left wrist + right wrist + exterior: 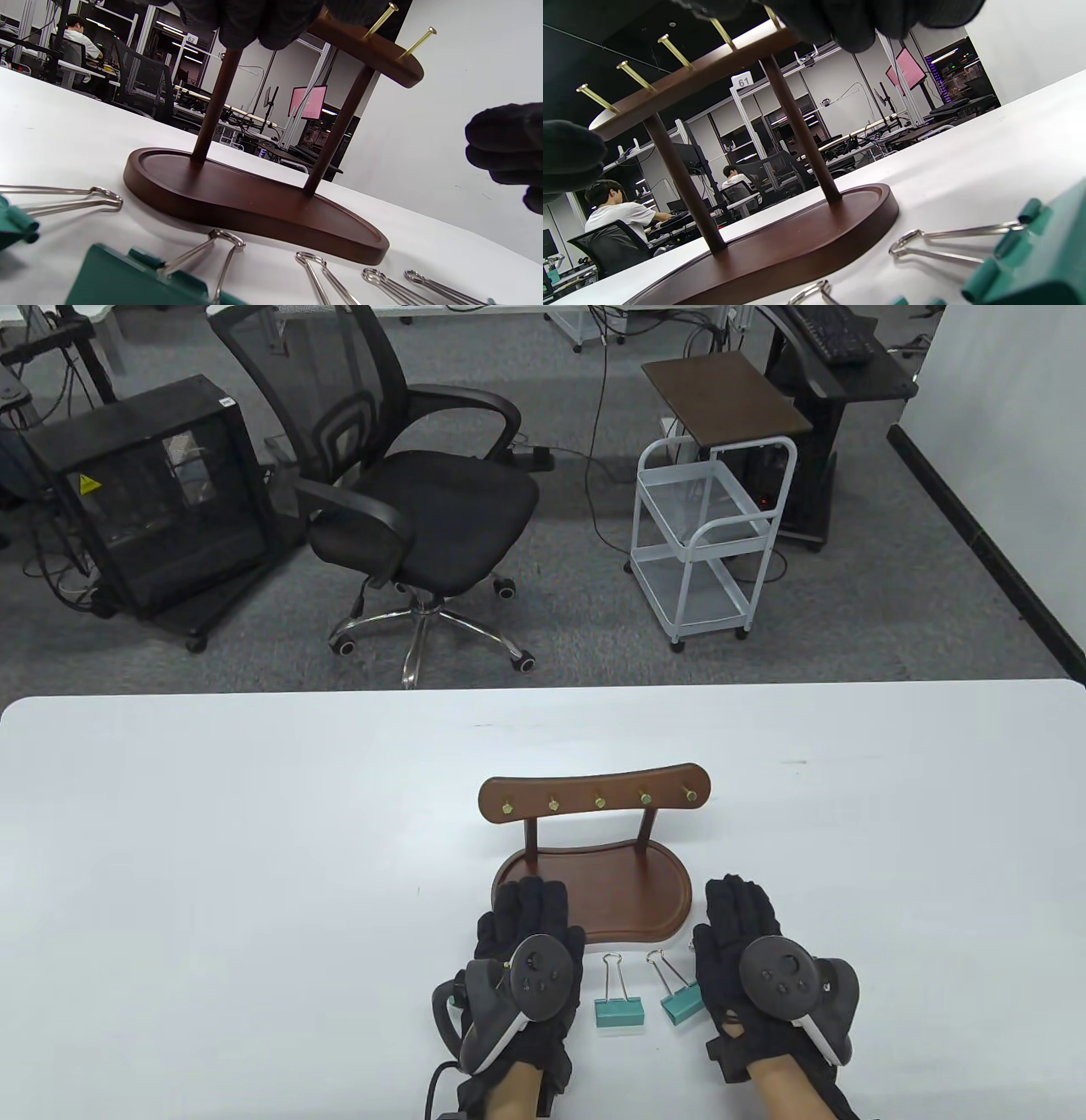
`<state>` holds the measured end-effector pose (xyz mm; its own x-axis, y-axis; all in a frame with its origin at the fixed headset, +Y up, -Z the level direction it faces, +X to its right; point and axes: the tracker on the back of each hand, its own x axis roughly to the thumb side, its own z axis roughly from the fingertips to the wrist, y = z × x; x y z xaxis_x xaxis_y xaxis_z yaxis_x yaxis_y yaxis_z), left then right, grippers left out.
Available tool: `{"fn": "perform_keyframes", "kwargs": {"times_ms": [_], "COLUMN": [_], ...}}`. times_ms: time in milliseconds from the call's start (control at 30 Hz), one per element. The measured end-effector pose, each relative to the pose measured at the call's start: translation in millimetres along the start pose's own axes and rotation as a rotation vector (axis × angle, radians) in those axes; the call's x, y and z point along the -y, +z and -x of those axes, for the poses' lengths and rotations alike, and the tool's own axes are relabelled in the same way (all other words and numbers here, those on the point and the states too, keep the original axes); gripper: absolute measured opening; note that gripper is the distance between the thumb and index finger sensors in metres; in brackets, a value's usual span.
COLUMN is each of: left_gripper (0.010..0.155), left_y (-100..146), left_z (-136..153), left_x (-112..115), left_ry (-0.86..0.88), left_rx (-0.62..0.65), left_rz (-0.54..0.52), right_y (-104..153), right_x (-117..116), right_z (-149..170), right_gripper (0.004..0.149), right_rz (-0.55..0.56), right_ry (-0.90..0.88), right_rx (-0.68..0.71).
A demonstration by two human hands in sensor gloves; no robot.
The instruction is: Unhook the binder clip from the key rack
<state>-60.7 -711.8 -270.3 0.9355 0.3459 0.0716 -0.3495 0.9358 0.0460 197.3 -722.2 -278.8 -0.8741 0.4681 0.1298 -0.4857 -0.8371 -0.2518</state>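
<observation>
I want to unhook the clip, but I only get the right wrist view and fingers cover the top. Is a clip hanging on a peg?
Observer: No. The table view shows all five pegs on the key rack bare.
Operator: Where are the clips?
Observer: Two teal binder clips lie on the table, between the left hand and right hand.
Operator: Is the left hand holding anything?
Observer: No, it lies flat, fingertips over the edge of the rack's base.

Both hands, left [528, 950] and right [751, 954], palms down, fingers extended.
</observation>
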Motion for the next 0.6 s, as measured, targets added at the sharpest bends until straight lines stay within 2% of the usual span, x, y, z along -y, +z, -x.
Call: {"fn": "perform_keyframes", "kwargs": {"times_ms": [600], "left_gripper": [0.063], "left_y": [0.8], "left_z": [-1.6], "left_x": [1.7], "left_ry": [-0.023], "left_rx": [0.009], "left_rz": [0.008], "right_y": [1.1], "right_x": [-1.8], "right_z": [-1.8], "right_gripper": [0.060], "right_rz": [-0.016], "right_ry": [-0.004], "right_rx": [0.003]}}
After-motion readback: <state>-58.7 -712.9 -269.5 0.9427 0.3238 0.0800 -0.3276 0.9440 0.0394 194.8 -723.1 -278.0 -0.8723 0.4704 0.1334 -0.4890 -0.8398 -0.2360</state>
